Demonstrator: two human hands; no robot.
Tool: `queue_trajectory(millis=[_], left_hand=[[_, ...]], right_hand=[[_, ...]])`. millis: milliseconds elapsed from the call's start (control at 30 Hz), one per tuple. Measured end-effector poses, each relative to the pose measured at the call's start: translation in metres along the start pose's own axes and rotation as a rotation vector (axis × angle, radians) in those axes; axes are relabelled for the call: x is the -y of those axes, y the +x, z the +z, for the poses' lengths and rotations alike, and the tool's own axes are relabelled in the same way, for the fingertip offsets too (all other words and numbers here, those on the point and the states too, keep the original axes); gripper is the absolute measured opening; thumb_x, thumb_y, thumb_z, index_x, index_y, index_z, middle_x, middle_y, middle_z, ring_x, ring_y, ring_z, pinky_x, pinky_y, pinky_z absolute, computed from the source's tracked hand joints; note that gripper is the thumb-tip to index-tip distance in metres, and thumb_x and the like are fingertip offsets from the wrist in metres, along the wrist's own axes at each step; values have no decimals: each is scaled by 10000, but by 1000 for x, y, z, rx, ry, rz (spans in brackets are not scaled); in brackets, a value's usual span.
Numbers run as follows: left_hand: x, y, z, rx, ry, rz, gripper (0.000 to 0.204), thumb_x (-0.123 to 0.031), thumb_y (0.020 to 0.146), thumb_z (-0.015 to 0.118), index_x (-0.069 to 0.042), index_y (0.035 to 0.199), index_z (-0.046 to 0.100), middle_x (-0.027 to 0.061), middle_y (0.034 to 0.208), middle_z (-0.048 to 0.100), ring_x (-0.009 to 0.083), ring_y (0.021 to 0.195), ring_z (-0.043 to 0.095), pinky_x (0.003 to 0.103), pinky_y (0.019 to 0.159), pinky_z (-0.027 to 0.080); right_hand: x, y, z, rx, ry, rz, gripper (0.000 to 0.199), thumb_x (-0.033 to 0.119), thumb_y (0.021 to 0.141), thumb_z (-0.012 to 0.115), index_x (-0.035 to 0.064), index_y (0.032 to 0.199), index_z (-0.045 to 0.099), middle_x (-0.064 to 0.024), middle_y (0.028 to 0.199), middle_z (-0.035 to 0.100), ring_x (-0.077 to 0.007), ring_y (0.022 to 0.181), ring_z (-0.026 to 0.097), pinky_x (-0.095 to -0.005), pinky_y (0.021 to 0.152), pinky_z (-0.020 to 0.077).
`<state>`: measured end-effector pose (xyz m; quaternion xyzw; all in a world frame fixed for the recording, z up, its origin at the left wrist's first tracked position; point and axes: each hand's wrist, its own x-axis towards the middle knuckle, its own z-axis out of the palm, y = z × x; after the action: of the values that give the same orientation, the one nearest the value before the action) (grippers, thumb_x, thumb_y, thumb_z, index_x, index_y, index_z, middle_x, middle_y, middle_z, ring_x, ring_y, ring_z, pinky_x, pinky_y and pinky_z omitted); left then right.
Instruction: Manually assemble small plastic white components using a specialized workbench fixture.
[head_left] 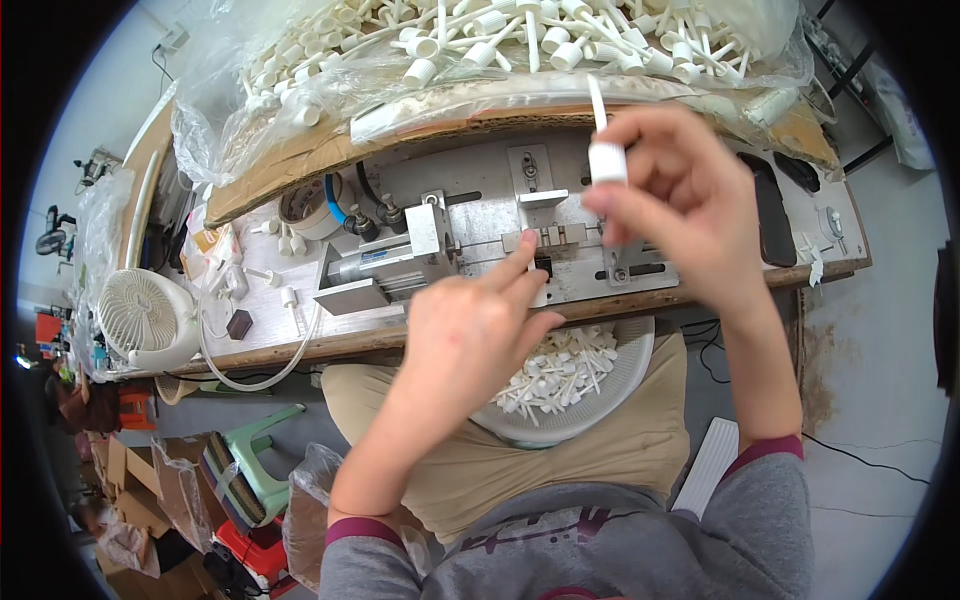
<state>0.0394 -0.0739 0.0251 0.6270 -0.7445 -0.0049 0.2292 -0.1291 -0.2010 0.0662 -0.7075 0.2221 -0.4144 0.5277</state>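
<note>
Between the thumb and fingers of my right hand (pixel 685 195) is a white ribbed cap with a thin stem (pixel 608 163), its stem pointing up. It is raised above the right end of a metal jig (pixel 575 285) on the workbench. My left hand (pixel 465 335) has its index and middle fingers stretched out, the index fingertip at a small metal clamp block (pixel 560 237) in the jig's middle. Nothing shows in that hand. A pneumatic cylinder (pixel 385 262) lies to the left of the block.
A heap of white stemmed caps (pixel 480 50) fills a plastic-lined cardboard tray (pixel 290 165) at the back. A basin (pixel 632 385) of white pieces rests on my lap. A small fan (pixel 148 315) and tape roll (pixel 308 212) stand left; a phone (pixel 768 215) lies right.
</note>
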Motion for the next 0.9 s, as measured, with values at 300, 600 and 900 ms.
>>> queue_trajectory(millis=[300, 600, 900], left_hand=[[27, 127, -61, -454, -181, -175, 202, -165, 817, 760, -16, 937, 695, 144, 856, 706, 268, 801, 693, 369, 719, 533], [35, 176, -45, -378, -284, -228, 281, -80, 841, 722, 19, 1094, 653, 153, 888, 723, 236, 821, 713, 350, 705, 549], [12, 63, -59, -477, -153, 223, 354, -64, 730, 839, -62, 1073, 750, 167, 1236, 690, 212, 1025, 711, 325, 881, 549]], right_hand=[[-41, -73, 25, 160, -820, -441, 294, 23, 753, 697, -25, 1037, 639, -182, 1172, 670, -248, 803, 693, -316, 680, 563], [-30, -51, 47, 310, -1150, -451, 173, 61, 686, 649, 1, 821, 559, -303, 1201, 657, -194, 465, 625, -299, 473, 512], [-7, -14, 6, 151, -812, -417, 207, 149, 821, 722, 35, 979, 654, -149, 962, 716, -199, 616, 685, -334, 562, 531]])
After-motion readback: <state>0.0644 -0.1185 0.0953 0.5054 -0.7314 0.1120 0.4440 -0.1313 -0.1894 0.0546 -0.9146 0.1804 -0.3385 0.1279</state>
